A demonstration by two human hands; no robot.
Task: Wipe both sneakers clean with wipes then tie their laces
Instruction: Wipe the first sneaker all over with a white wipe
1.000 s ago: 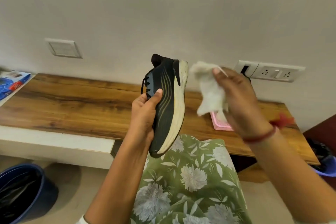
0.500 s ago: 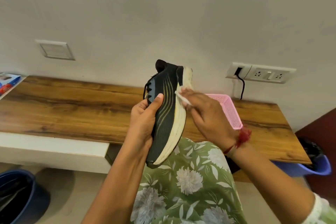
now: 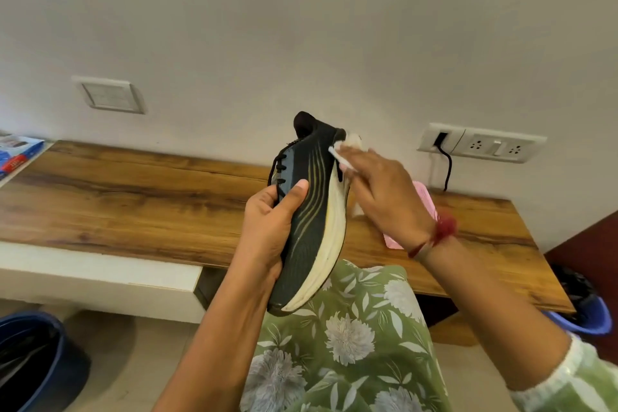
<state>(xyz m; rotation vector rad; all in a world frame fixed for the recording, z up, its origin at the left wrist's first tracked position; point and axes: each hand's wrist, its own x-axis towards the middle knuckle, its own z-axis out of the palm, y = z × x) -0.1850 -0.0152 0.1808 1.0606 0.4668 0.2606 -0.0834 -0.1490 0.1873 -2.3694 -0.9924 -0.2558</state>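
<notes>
My left hand (image 3: 271,227) grips a black sneaker (image 3: 309,207) with a cream sole, held on end in the air with its heel up and toe pointing down toward my lap. Its black laces show at the left edge, loose. My right hand (image 3: 384,194) presses a white wipe (image 3: 346,150) against the sole near the heel; most of the wipe is hidden under my fingers. Only this one sneaker is in view.
A wooden shelf (image 3: 133,201) runs along the wall behind the shoe. A pink basket (image 3: 424,201) sits on it behind my right wrist. A blue box (image 3: 16,154) lies at far left. Dark blue bins (image 3: 30,358) stand on the floor left and right (image 3: 582,311).
My right hand brought the wipe from the air onto the sole, then slid it up toward the heel. The left hand kept hold of the sneaker.
</notes>
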